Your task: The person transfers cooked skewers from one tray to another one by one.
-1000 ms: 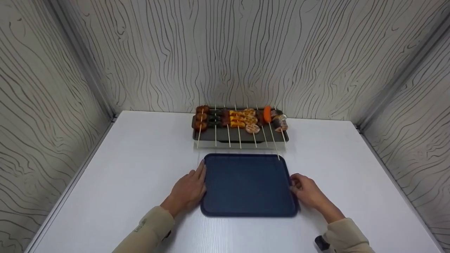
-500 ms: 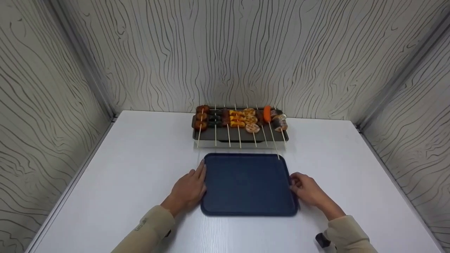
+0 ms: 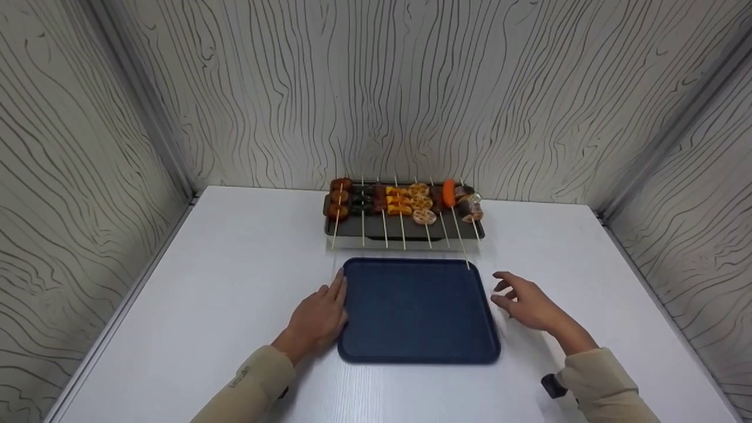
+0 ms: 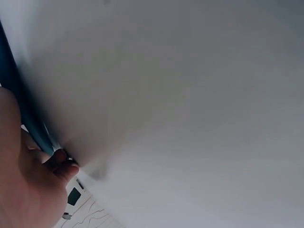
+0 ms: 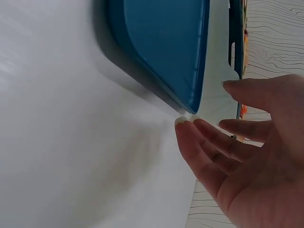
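Observation:
A dark blue rectangular tray [image 3: 418,314] lies on the white table. At its left side my left hand [image 3: 317,317] holds the rim, forefinger stretched along the edge and thumb over it. The left wrist view shows the blue side of the tray [image 4: 21,95] against this hand [image 4: 33,185]. Just off the tray's right edge, my right hand [image 3: 523,301] hovers with fingers parted and holding nothing. In the right wrist view, its loosely bent fingers [image 5: 232,142] are near a corner of the tray [image 5: 166,52].
Behind the tray stands a dark grill pan [image 3: 376,229] bearing several skewers of food. The skewer with an orange sausage [image 3: 449,194] has a stick reaching over the tray's back right corner. Wood-patterned panels [image 3: 382,88] enclose the white table [image 3: 235,264].
My right hand has let go of the tray's right rim and moved off it to the right and slightly back, fingers spreading. My left hand stays at the left rim.

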The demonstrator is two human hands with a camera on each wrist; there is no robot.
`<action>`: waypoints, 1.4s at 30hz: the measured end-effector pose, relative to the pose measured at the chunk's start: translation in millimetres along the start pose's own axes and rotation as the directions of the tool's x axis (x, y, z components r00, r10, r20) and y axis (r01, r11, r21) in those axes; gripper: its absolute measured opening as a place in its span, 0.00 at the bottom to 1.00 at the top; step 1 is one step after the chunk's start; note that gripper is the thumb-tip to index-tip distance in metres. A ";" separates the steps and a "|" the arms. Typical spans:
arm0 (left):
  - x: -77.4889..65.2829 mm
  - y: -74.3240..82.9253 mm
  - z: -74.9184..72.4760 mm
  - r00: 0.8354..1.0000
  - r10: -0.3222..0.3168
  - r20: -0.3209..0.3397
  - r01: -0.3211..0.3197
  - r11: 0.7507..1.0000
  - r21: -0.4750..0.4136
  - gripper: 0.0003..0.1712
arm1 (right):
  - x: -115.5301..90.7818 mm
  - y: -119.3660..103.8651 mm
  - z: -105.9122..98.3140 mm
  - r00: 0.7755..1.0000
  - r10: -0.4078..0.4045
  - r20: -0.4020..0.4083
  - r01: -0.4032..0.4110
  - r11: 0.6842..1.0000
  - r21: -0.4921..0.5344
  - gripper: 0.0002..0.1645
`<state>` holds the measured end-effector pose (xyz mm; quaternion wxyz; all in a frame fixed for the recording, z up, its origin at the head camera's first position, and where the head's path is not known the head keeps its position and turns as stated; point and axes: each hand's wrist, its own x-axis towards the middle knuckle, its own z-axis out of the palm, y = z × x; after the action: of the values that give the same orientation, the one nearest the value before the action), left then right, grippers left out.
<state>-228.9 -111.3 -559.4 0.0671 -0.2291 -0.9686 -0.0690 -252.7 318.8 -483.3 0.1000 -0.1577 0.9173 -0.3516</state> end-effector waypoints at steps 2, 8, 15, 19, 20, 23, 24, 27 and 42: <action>-1.1 -0.6 -1.2 1.000 0.003 0.005 -0.003 1.000 0.016 0.34 | 4.1 -4.2 -5.6 1.000 -0.012 -0.017 0.011 1.000 -0.024 0.33; -2.3 -2.5 -0.2 1.000 0.014 0.013 -0.015 0.996 0.084 0.34 | 25.2 -12.4 -21.1 0.998 -0.021 -0.062 0.019 0.999 -0.035 0.30; 0.5 -0.1 0.3 1.000 0.011 0.013 -0.012 0.999 0.049 0.35 | 57.2 -14.8 -31.1 0.992 -0.011 -0.123 0.009 1.000 -0.013 0.26; 0.3 1.5 -1.3 1.000 0.006 0.021 -0.007 0.999 0.036 0.35 | 74.8 -13.6 -31.9 0.992 -0.001 -0.125 0.002 1.000 0.006 0.27; 0.6 1.5 -1.2 1.000 0.004 0.027 -0.005 0.999 0.034 0.35 | 78.2 -13.3 -32.1 0.992 0.003 -0.126 -0.002 1.000 0.011 0.28; 1.5 2.2 -3.3 0.999 0.004 0.036 -0.005 0.999 0.032 0.35 | 86.3 -11.7 -32.0 0.990 0.018 -0.139 -0.014 1.000 0.027 0.26; 1.8 2.1 -3.8 0.999 0.001 0.041 -0.002 0.999 0.032 0.35 | 88.4 -11.1 -31.7 0.989 0.024 -0.145 -0.018 0.999 0.039 0.26; 2.7 1.7 -6.3 0.998 -0.012 0.062 0.010 0.999 0.036 0.35 | 93.2 -10.1 -29.7 0.986 0.042 -0.161 -0.030 0.996 0.082 0.23; 2.2 5.1 -10.8 0.996 -0.013 0.094 0.004 0.996 0.087 0.34 | 104.2 0.9 -24.2 0.971 0.173 -0.168 -0.102 0.927 0.361 0.21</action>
<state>-227.4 -107.6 -547.8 0.0309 -0.2248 -0.9738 -0.0165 -357.0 296.8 -473.7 0.0598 -0.0369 0.8543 -0.5150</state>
